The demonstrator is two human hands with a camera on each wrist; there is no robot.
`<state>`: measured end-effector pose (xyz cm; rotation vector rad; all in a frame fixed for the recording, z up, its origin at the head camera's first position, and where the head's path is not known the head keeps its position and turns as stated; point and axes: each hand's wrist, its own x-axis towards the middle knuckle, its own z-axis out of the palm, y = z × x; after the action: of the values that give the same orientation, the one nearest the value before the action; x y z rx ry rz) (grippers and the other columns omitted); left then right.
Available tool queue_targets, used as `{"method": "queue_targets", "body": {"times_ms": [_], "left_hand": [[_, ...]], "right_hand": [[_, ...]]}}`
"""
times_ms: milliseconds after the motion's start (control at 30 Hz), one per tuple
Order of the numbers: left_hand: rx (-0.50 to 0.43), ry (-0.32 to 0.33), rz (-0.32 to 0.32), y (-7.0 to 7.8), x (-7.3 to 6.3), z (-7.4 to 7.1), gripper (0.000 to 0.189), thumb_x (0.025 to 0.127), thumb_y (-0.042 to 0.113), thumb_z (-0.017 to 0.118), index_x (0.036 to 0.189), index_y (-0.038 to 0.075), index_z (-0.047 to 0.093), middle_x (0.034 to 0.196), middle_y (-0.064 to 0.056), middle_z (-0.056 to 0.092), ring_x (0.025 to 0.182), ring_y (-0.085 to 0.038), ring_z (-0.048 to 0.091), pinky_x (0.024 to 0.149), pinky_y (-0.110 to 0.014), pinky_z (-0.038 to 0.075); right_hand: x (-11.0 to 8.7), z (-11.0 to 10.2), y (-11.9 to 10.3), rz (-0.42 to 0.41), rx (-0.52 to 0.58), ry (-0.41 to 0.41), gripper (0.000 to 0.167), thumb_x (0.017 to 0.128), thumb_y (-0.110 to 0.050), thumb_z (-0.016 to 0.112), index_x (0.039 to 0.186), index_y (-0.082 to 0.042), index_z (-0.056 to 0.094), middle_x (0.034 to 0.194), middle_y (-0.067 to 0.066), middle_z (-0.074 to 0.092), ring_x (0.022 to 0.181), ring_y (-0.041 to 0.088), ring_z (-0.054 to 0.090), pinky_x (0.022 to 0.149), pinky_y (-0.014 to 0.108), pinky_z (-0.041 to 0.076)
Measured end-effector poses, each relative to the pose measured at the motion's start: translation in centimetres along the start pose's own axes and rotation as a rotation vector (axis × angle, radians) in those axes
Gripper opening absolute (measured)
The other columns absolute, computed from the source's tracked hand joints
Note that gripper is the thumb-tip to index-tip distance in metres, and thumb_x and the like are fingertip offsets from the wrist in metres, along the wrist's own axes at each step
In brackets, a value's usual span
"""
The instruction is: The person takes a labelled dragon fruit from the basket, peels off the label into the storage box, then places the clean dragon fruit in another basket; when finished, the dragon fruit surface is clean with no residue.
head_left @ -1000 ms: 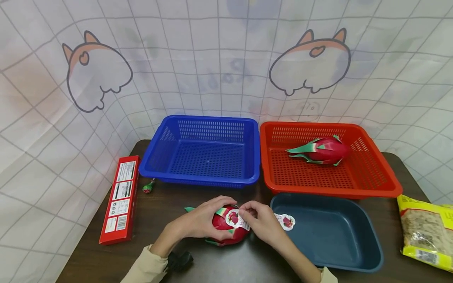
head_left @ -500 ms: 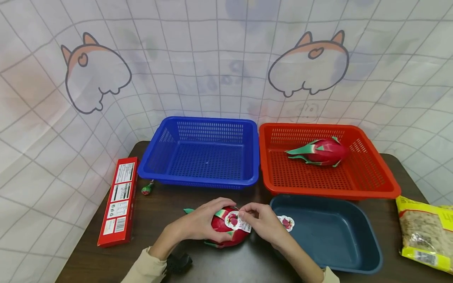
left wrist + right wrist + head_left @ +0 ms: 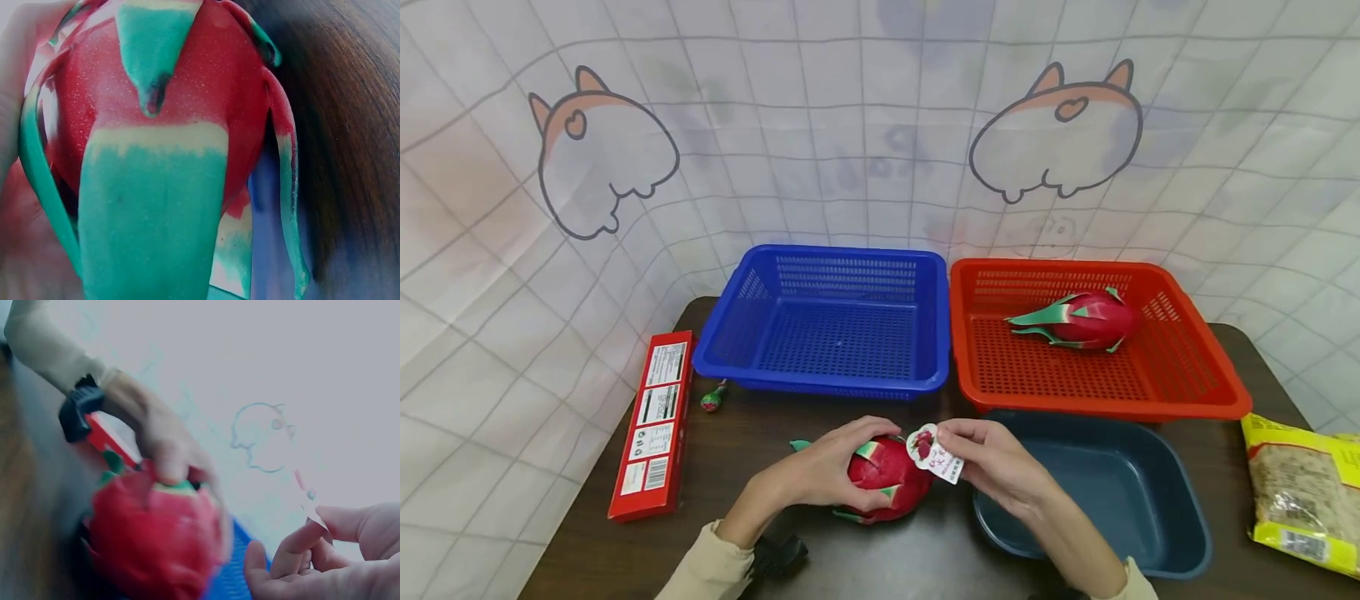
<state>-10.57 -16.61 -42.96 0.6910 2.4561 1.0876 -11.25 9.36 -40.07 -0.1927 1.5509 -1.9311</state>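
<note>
My left hand (image 3: pixel 823 468) grips a red dragon fruit (image 3: pixel 901 482) with green scales, lying on its side on the table. In the left wrist view, the green tips of the dragon fruit (image 3: pixel 156 212) fill the middle, with part of the hand at the left edge. Just right of the fruit, my right hand (image 3: pixel 1003 462) pinches a white sticker (image 3: pixel 942 461) printed with a fruit picture and writing, between thumb and finger. The right wrist view shows the sticker (image 3: pixel 317 520) edge-on at the fingertips, apart from the blurred fruit (image 3: pixel 150 540).
Behind the hands stand a blue basket (image 3: pixel 820 379) and a red basket (image 3: pixel 1105 408) with another dragon fruit (image 3: pixel 1097 319) in it. A dark blue-grey tub (image 3: pixel 1120 500) sits partly under my right arm. A red box (image 3: pixel 655 425), a lollipop (image 3: pixel 712 398) and a yellow bag (image 3: pixel 1303 492) flank these.
My right hand has moved right and lifted the sticker off the fruit's surface. A second sticker, seen earlier beside the hand over the tub's rim, is no longer visible. My left hand stays put.
</note>
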Motion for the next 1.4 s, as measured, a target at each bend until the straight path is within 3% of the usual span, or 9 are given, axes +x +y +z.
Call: {"method": "queue_targets", "body": {"times_ms": [133,433,567,733,867,1000,1267,1400], "left_hand": [[-0.001,-0.007,0.002,0.1,0.0,-0.3,0.075,0.076,0.046,0.075,0.141,0.024,0.044,0.139,0.009,0.047,0.121,-0.016,0.05,0.084,-0.023,0.055],[0.005,-0.001,0.005,-0.1,-0.1,-0.4,0.072,0.077,0.044,0.074,0.14,0.028,0.044,0.14,0.012,0.045,0.122,-0.014,0.049,0.086,-0.026,0.054],[0.019,0.007,0.004,-0.1,-0.1,-0.5,0.072,0.076,0.045,0.074,0.139,0.027,0.045,0.141,0.013,0.045,0.122,-0.013,0.049,0.087,-0.027,0.054],[0.017,0.013,0.018,-0.2,0.0,-0.4,0.072,0.077,0.047,0.074,0.139,0.024,0.045,0.14,0.012,0.045,0.122,-0.013,0.05,0.087,-0.028,0.055],[0.014,0.006,0.019,-0.1,0.1,-0.2,0.073,0.077,0.047,0.073,0.14,0.025,0.045,0.141,0.012,0.045,0.122,-0.013,0.05,0.087,-0.028,0.054],[0.012,-0.007,0.015,0.0,0.1,-0.1,0.072,0.077,0.045,0.074,0.14,0.025,0.044,0.142,0.012,0.044,0.122,-0.014,0.05,0.088,-0.028,0.054],[0.005,-0.016,0.012,0.0,0.1,-0.2,0.072,0.078,0.043,0.073,0.141,0.026,0.044,0.142,0.011,0.044,0.122,-0.015,0.049,0.088,-0.029,0.055],[0.008,-0.012,0.018,0.0,0.1,-0.1,0.072,0.078,0.042,0.073,0.14,0.025,0.044,0.141,0.011,0.045,0.122,-0.014,0.05,0.088,-0.028,0.054]], "right_hand": [[-2.0,-1.5,-1.5,-0.018,-0.105,0.032,0.015,0.097,-0.021,0.058,0.106,-0.009,0.064,0.095,-0.003,0.066,0.082,0.008,0.062,0.074,0.02,0.053],[-4.4,-8.3,-2.5,0.029,-0.578,0.153,0.034,0.093,-0.027,0.065,0.109,0.001,0.058,0.089,0.002,0.061,0.081,0.013,0.057,0.072,0.027,0.05],[-4.7,-11.1,-2.3,0.049,-0.71,0.079,0.031,0.095,-0.026,0.062,0.106,0.002,0.056,0.086,0.005,0.056,0.077,0.013,0.054,0.068,0.027,0.048],[-4.8,-13.3,-1.5,0.059,-0.79,-0.063,0.023,0.096,-0.019,0.06,0.102,0.002,0.056,0.081,0.003,0.055,0.07,0.008,0.05,0.061,0.024,0.044],[-4.7,-14.6,-0.9,0.058,-0.823,-0.145,0.017,0.096,-0.015,0.059,0.098,0.002,0.056,0.074,-0.002,0.049,0.062,0.004,0.045,0.054,0.022,0.039],[-4.7,-15.5,-0.4,0.059,-0.861,-0.177,0.015,0.095,-0.014,0.06,0.097,0.001,0.057,0.071,-0.003,0.048,0.058,0.002,0.042,0.051,0.021,0.039],[-4.3,-15.7,0.9,-0.072,-1.144,-0.165,0.009,0.089,-0.011,0.067,0.088,-0.008,0.059,0.067,-0.009,0.049,0.058,-0.003,0.042,0.053,0.018,0.038],[-4.5,-15.4,0.9,-0.062,-1.201,-0.134,0.013,0.086,-0.009,0.07,0.089,-0.009,0.057,0.068,-0.009,0.049,0.059,-0.003,0.042,0.053,0.018,0.037]]}}
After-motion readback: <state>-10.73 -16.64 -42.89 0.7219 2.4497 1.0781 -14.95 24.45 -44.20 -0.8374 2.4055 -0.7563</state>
